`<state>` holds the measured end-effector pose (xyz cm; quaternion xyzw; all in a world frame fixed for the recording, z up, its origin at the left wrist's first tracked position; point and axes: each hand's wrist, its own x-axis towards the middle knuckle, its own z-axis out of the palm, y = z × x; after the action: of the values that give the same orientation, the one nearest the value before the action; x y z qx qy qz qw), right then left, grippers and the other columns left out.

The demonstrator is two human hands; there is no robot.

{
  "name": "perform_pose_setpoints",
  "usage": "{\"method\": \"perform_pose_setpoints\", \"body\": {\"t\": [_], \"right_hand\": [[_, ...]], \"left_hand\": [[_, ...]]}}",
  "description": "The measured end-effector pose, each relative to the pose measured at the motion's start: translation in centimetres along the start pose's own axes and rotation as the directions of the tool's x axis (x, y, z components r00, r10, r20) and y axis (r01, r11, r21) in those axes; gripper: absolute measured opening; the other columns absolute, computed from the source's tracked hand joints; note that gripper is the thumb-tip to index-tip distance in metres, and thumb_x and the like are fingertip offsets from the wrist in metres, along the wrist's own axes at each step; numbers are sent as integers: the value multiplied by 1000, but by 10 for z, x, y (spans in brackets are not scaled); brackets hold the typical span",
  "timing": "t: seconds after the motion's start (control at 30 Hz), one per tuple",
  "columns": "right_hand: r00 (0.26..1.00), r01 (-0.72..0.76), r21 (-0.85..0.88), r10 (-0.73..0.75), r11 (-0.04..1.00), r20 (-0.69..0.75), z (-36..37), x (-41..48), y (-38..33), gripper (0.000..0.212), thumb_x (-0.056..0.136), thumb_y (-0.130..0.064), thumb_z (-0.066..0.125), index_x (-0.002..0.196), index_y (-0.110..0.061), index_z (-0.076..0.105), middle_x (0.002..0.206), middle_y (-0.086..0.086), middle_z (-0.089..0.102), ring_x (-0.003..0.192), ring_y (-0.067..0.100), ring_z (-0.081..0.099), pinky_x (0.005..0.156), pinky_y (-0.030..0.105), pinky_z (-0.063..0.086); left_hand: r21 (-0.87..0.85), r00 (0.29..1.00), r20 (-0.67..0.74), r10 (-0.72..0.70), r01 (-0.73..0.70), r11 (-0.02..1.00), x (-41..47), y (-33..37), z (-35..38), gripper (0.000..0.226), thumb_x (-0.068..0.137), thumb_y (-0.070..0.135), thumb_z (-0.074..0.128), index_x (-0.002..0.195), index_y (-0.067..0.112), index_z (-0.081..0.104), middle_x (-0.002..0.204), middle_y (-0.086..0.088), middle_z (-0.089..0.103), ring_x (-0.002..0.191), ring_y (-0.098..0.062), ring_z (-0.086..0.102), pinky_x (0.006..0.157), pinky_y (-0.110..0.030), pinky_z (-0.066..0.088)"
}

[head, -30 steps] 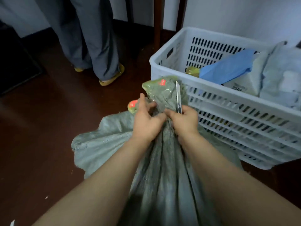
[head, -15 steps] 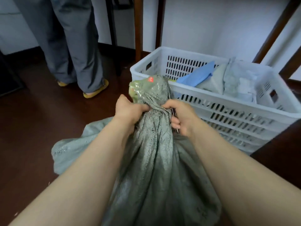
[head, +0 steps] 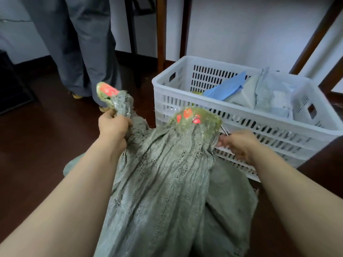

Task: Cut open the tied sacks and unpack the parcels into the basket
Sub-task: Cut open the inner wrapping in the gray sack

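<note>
left hand (head: 113, 127) grips sack (head: 163, 173) | right hand (head: 239, 145) grips blade (head: 225, 131) (mostly hidden)

Bare floor (head: 37, 145) lies open left of the sack (head: 163, 173). The basket (head: 297, 138) blocks the right, just beside it; parcels (head: 263, 93) fill its right half, its left end free. A person's legs (head: 87, 52) stand behind, left.

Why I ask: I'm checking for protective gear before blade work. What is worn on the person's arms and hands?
Nothing that shows. The left hand and the right hand have no gloves, and no ring is visible. The left forearm and the right forearm are uncovered down to the frame's edge: no sleeve, watch, bracelet or marking in view.
</note>
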<state>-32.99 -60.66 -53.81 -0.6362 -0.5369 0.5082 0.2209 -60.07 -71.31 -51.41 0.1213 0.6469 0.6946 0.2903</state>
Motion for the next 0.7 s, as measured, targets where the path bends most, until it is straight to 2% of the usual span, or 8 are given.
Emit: {"method": "perform_pose_setpoints", "body": {"t": [0.07, 0.13, 0.23, 0.33, 0.4, 0.47, 0.57, 0.7], "right_hand": [[999, 10, -27, -9, 1000, 42, 4, -5, -8, 12, 80, 2, 55, 83, 2, 67, 50, 3, 65, 30, 7, 19, 34, 11, 17], [983, -34, -229, 73, 973, 166, 7, -11, -10, 16, 82, 2, 54, 83, 0, 70, 59, 5, 70, 33, 8, 20, 35, 12, 17], [942, -18, -494, 180, 869, 283, 3, -20, -16, 14, 85, 4, 57, 87, 1, 71, 58, 2, 70, 37, 7, 22, 37, 14, 19], [941, 63, -504, 117, 861, 317, 2, -24, -26, 11, 86, 4, 61, 90, 3, 71, 43, -2, 61, 30, 6, 22, 34, 12, 20], [930, 93, -484, 98, 870, 356, 8, -21, -31, 13, 85, 5, 60, 88, 2, 72, 56, -1, 69, 31, 6, 23, 33, 13, 20], [916, 106, -489, 107, 866, 388, 13, -19, -30, 16, 83, 6, 61, 76, -1, 74, 75, 0, 75, 32, 7, 25, 34, 14, 20], [908, 105, -574, 157, 812, 389, 5, -17, -22, 36, 79, 7, 67, 47, -8, 70, 73, -5, 74, 34, 8, 25, 33, 16, 22], [905, 77, -713, 252, 697, 344, -21, -20, -15, 13, 74, -2, 77, 86, -6, 75, 41, -5, 53, 30, 7, 26, 34, 17, 24]], "left_hand": [[8, 999, 53, -7, 7, 1000, -2, -5, 1, 50, 77, -17, 49, 117, 12, 59, 88, -4, 62, 81, -22, 60, 79, -35, 51], [316, 999, -30, 18, -8, 949, 0, -11, 1, 41, 79, -2, 57, 120, 5, 57, 100, -9, 63, 94, -28, 59, 89, -38, 49], [806, 991, -115, 72, 51, 589, -9, -9, 7, 81, 81, 23, 66, 148, 14, 21, 151, -18, 26, 141, -35, 17, 116, -47, 17], [850, 932, 108, 345, -266, 454, -29, -16, 23, 65, 84, 30, 65, 142, 22, 39, 158, -17, 7, 145, -33, 5, 114, -47, 13], [698, 914, 288, 284, -404, 592, -35, -25, 36, 47, 89, 34, 62, 128, 8, 58, 145, -21, 40, 136, -33, 35, 110, -41, 30], [573, 904, 420, 80, -332, 749, -42, -32, 45, 48, 87, 36, 66, 122, 4, 62, 123, -15, 62, 117, -31, 56, 99, -34, 43], [699, 878, 472, -83, -315, 642, -46, -43, 45, 58, 80, 21, 74, 132, 5, 52, 125, -10, 59, 115, -26, 56, 94, -27, 41], [771, 899, 429, -85, -316, 553, -41, -47, 34, 7, 78, 9, 68, 77, 3, 65, 68, -6, 58, 71, -24, 56, 61, -28, 42]]}}
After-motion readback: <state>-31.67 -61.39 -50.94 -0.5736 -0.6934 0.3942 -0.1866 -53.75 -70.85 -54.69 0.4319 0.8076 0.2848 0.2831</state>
